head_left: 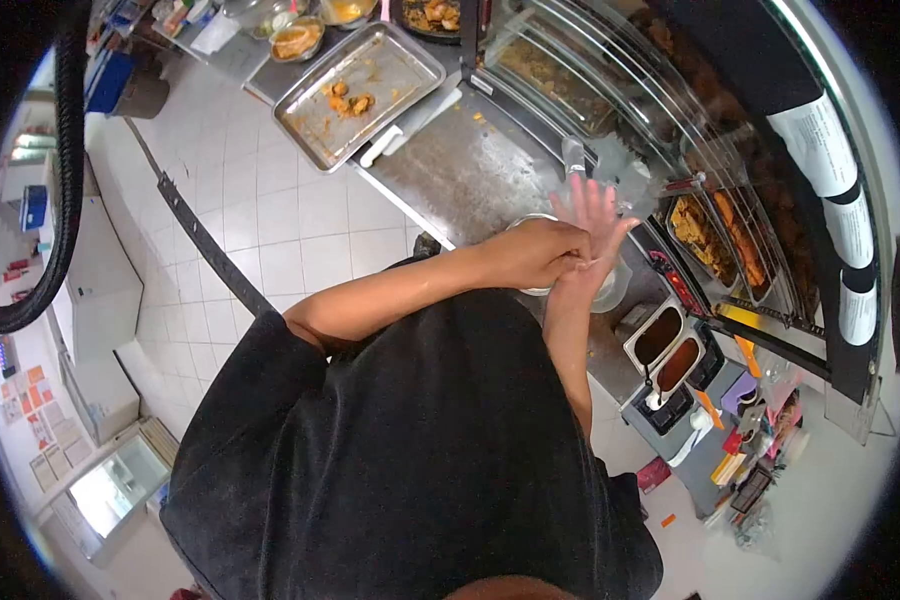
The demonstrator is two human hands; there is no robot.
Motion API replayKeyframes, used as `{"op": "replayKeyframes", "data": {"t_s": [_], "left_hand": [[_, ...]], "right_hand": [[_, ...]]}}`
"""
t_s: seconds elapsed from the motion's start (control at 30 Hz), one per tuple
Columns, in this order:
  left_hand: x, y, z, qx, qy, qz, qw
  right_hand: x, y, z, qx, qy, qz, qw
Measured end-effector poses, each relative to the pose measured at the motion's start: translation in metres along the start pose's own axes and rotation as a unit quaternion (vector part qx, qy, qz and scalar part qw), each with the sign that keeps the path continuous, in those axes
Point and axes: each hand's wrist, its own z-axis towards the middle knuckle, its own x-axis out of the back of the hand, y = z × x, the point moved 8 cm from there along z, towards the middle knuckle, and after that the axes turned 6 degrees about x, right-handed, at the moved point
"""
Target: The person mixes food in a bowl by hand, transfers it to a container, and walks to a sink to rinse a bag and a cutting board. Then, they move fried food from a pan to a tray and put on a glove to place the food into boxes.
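Observation:
My left hand (545, 252) reaches across from the left, its fingers pinched together at the base of my right palm. A thin whitish edge shows by the fingertips; I cannot tell what they pinch. My right hand (592, 215) is held up with its palm showing and its fingers spread. Below both hands, a round bowl (532, 219) and a pale translucent container (618, 288) are partly hidden. Clear plastic (625, 175) lies just beyond my right fingers, near the glass display case (580, 70).
A metal tray (395, 70) with a few fried pieces (348, 100) sits on the counter (460, 165), beside a white-handled knife (380, 147). Two sauce containers (660, 335) stand at the right. Bowls of food (297, 40) are at the back. Food trays (700, 235) fill the case.

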Motion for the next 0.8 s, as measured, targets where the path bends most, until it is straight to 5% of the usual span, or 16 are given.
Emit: {"op": "replayKeyframes", "data": {"t_s": [0.3, 0.57, 0.67, 0.8], "left_hand": [[-0.003, -0.001, -0.011, 0.028, 0.010, 0.001, 1.000], [-0.002, 0.003, -0.018, 0.035, 0.008, 0.017, 0.999], [0.007, -0.006, -0.021, -0.005, -0.002, 0.044, 0.999], [0.043, -0.025, -0.035, 0.015, -0.014, 0.017, 1.000]], "right_hand": [[-0.007, 0.000, 0.003, 0.008, -0.050, 0.108, 0.993], [-0.022, 0.024, 0.008, -0.138, -0.140, 0.201, 0.960], [-0.024, 0.037, 0.021, -0.044, -0.104, 0.079, 0.990], [-0.056, 0.070, 0.027, -0.111, -0.041, 0.116, 0.986]]}}
